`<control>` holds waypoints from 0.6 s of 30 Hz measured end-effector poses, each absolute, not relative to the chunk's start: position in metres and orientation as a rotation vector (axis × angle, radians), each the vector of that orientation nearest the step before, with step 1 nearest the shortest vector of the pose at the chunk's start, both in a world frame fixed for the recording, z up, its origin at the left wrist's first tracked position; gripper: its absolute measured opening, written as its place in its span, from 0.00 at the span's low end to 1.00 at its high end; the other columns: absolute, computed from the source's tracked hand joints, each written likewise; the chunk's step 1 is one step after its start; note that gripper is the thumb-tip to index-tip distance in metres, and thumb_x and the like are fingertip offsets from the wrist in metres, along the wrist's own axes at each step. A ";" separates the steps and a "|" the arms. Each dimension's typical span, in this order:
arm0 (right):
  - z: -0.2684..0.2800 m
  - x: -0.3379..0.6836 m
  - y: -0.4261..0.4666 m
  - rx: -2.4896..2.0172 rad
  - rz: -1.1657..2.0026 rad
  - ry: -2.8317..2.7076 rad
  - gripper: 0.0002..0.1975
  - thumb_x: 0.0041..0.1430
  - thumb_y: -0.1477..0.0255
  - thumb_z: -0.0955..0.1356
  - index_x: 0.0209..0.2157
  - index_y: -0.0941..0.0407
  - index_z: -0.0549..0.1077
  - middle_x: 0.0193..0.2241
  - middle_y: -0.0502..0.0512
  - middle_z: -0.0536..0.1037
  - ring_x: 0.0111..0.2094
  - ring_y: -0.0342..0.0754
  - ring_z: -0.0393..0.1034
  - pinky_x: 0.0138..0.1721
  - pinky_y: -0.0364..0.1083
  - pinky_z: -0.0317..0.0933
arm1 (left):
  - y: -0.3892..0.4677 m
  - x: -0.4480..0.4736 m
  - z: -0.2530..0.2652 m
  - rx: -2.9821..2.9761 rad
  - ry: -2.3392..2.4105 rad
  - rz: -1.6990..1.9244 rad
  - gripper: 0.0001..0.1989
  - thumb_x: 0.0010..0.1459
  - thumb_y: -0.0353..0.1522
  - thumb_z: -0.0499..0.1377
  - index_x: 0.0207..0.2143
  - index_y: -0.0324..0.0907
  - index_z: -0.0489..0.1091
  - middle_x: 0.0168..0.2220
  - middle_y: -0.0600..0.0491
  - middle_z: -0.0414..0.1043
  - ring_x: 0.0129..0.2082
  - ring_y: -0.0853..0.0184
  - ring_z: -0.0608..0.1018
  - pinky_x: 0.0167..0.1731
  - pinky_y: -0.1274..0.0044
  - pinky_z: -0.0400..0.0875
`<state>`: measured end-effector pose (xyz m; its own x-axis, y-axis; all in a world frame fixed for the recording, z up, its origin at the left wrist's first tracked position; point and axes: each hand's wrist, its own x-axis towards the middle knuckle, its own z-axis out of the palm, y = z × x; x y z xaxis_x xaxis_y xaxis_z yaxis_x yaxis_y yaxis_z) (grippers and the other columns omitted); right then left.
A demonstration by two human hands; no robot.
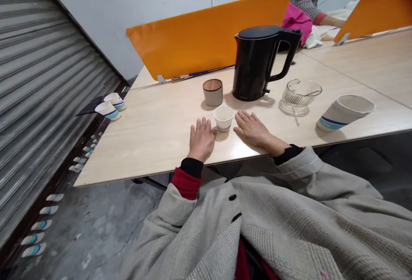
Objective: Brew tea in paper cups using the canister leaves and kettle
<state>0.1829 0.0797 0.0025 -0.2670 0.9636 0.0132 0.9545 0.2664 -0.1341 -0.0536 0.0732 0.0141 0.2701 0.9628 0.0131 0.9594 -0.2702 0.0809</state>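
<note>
Flanking cup (223, 120): left hand (202, 139), right hand (252, 129); interior unclear.

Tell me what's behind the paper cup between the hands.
Behind the paper cup, slightly left, stands a grey pot, then the orange divider. The cup hides the table just behind it.

On the pale wooden table (154, 143), a small white paper cup (223, 120) stands between the left hand (202, 138) and the right hand (252, 130). Just behind it sits a grey cylindrical container with a brown top (213, 94); right of that, a black cylindrical kettle (252, 63). Further right come a clear ribbed glass bowl (299, 95), then a blue-banded white paper cup (341, 113) nearer the front edge. A flat orange panel (193, 40) stands behind the kettle; two white paper cups (107, 110) are at the table's left edge
</note>
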 end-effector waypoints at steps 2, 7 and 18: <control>0.002 0.183 0.080 -1.841 0.147 -2.423 0.38 0.74 0.59 0.55 0.76 0.69 0.57 0.78 0.73 0.53 0.80 0.65 0.44 0.78 0.66 0.42 | 0.073 -0.054 0.014 2.459 1.865 0.084 0.33 0.79 0.42 0.38 0.78 0.36 0.52 0.81 0.42 0.46 0.81 0.49 0.50 0.78 0.51 0.49; -0.001 0.184 0.081 -1.825 0.130 -2.426 0.38 0.74 0.59 0.55 0.75 0.69 0.57 0.78 0.74 0.53 0.80 0.65 0.44 0.78 0.67 0.43 | 0.073 -0.054 0.014 2.466 1.870 0.084 0.33 0.79 0.42 0.38 0.78 0.36 0.52 0.81 0.43 0.46 0.81 0.49 0.51 0.78 0.52 0.49; -0.003 0.186 0.082 -1.806 0.127 -2.420 0.38 0.75 0.58 0.55 0.75 0.68 0.58 0.78 0.74 0.54 0.80 0.66 0.45 0.78 0.68 0.43 | 0.074 -0.054 0.012 2.452 1.859 0.121 0.33 0.79 0.42 0.38 0.78 0.38 0.53 0.81 0.43 0.47 0.81 0.49 0.51 0.78 0.51 0.49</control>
